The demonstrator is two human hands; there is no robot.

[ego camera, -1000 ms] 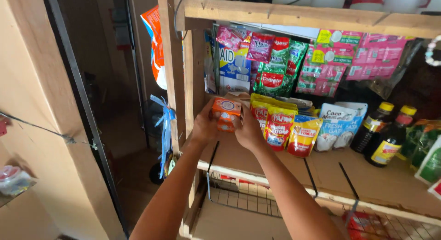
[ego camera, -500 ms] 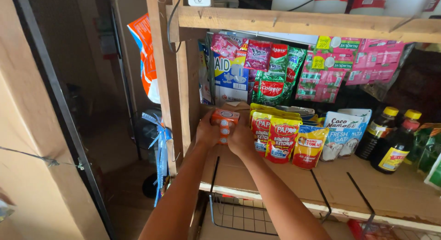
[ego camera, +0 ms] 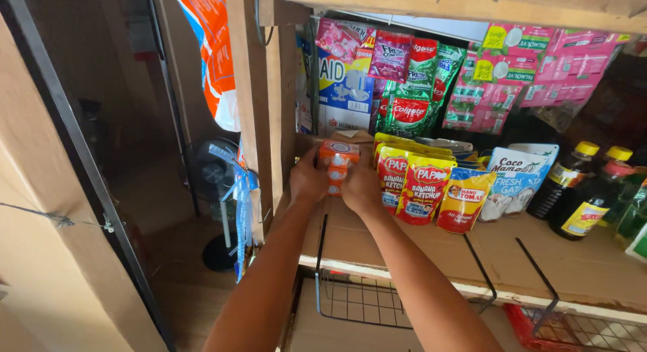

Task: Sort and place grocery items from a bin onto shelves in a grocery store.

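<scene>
Forearms: we found both rising from the bottom centre of the frame toward the middle.
Left hand (ego camera: 308, 181): we recorded it pressed flat against the left side of the orange packs, fingers wrapped round them.
Right hand (ego camera: 360, 188): we recorded it closed on the right side of the same packs, so the two hands clamped them between them.
Orange packs (ego camera: 337, 162): we noted a small stack of orange cans or tubs, centre of the frame, at the left end of the wooden shelf (ego camera: 472, 258), just beside the wooden post (ego camera: 253, 109).
Wire rack (ego camera: 364, 301): we saw it hanging under the shelf, lower centre.
Ketchup pouches (ego camera: 414, 187): we counted several red and yellow ones standing just right of the right hand.
White pouches (ego camera: 519, 180): right of those, upright.
Dark bottles (ego camera: 579, 190): we listed yellow-capped ones at the right edge.
Hanging sachet strips (ego camera: 472, 76): green, red and pink, across the upper right, furthest back.
Fan (ego camera: 212, 177): left of the post, on the floor.
</scene>
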